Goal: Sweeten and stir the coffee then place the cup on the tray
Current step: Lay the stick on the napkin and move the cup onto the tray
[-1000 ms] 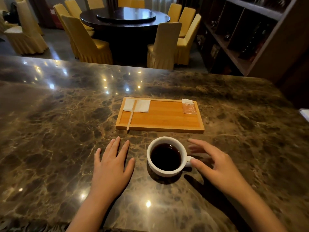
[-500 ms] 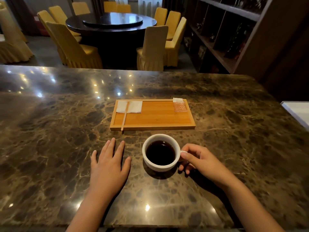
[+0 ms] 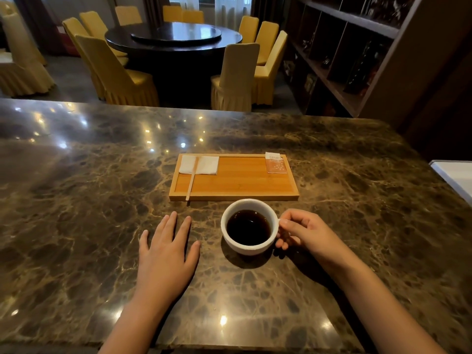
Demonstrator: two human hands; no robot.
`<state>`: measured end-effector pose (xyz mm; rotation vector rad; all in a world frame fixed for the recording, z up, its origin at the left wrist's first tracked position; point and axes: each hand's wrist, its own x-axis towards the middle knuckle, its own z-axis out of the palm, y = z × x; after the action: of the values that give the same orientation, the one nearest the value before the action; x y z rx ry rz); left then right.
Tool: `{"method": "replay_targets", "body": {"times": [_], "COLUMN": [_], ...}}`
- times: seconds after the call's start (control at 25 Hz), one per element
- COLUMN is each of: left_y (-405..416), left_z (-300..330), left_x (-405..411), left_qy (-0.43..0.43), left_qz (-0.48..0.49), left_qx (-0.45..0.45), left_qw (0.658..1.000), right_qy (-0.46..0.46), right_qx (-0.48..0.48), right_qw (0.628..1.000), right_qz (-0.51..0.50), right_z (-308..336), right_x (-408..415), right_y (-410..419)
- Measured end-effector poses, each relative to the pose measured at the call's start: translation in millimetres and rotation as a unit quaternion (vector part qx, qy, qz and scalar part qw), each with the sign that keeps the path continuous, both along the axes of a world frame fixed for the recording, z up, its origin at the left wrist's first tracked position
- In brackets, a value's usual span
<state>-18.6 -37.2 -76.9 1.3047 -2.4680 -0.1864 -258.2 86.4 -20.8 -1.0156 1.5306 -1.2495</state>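
Tray point(image 3: 237, 186) on bench point(image 3: 76, 200), centre. Napkin point(image 3: 204, 165) in tray's far-left corner, stirrer point(image 3: 192, 180) across it, overhanging near rim. Sachet point(image 3: 275, 163) far-right. Cup point(image 3: 249, 227) on bench just near of tray, between left hand point(image 3: 166, 254) and right hand point(image 3: 305, 235).

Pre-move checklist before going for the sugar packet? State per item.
1. Cup upright on the counter, coffee level below the rim: ok.
2. Right hand shut on the cup handle, so not free for the packet: not ok.
3. Left hand flat on the counter, empty and free: ok.
4. Sugar packet at the tray's far right corner, nothing on it: ok.
5. Packet sealed: cannot tell.
6. Stir stick lies across the napkin, its near end past the tray edge, easy to grab: ok.
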Motion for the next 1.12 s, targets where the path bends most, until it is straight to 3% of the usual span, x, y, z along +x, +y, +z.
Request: {"method": "replay_targets", "body": {"times": [0.4, 0.76, 1.12], "left_y": [0, 0, 0], "left_z": [0, -1, -1], "left_x": [-1, -1, 0], "left_qy": [0.001, -0.002, -0.007], "left_qz": [0.003, 0.001, 0.000], "left_qx": [0.000, -0.008, -0.011], "left_qw": [1.000, 1.000, 1.000], "right_qy": [-0.089, -0.038, -0.051], "right_qx": [-0.044, -0.005, 0.018], "right_qw": [0.994, 0.999, 0.999], "right_qz": [-0.050, -0.033, -0.008], "right_z": [32, 27, 15], "right_x": [-44, -72, -74], "right_y": [-67, -121, -132]}}
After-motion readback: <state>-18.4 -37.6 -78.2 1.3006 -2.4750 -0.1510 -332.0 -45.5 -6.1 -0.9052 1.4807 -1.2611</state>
